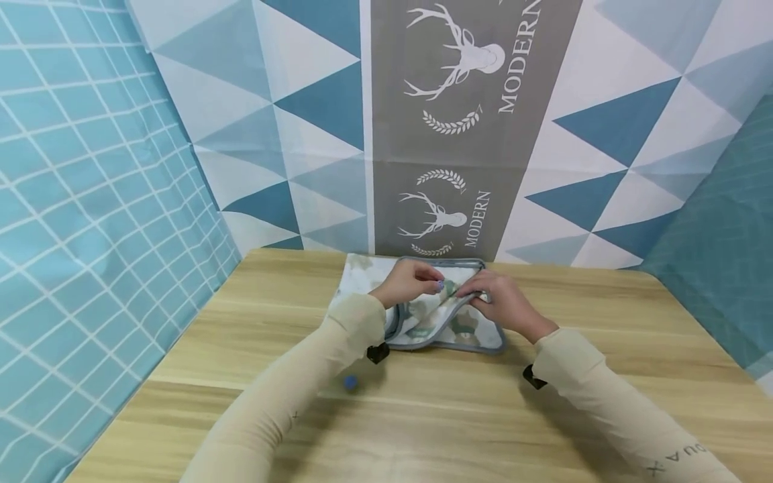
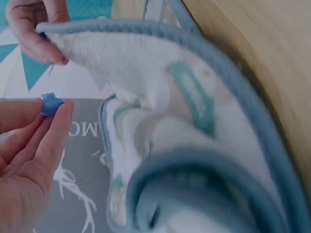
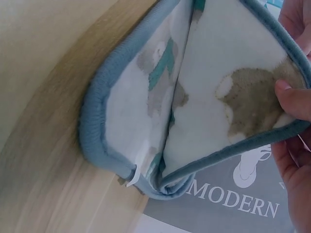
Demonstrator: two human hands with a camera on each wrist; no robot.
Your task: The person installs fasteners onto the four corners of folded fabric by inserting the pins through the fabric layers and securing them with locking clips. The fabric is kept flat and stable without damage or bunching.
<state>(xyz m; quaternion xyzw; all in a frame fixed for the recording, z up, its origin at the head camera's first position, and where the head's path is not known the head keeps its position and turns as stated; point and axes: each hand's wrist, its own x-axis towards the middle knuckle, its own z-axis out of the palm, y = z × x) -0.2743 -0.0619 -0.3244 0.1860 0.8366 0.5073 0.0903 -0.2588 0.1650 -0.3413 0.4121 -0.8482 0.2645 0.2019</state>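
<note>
My left hand [image 1: 406,282] pinches a small blue star [image 2: 50,104] between thumb and fingertips, just left of the lifted cloth corner. My right hand [image 1: 506,303] grips the edge of a folded fleece cloth [image 1: 465,325], thumb on the printed face and fingers behind. Its corner is raised and folded back, leaving a gap between the layers in the right wrist view. White with brown and green patches, the cloth has a blue-grey bound edge [image 3: 95,116] and a small white tag [image 3: 133,175].
A second small blue piece [image 1: 350,382] lies on the wooden table [image 1: 435,416], close to my left forearm. Behind the cloth rises a patterned backdrop [image 1: 447,147] with deer heads and triangles. Blue checked fabric [image 1: 90,201] hangs on the left.
</note>
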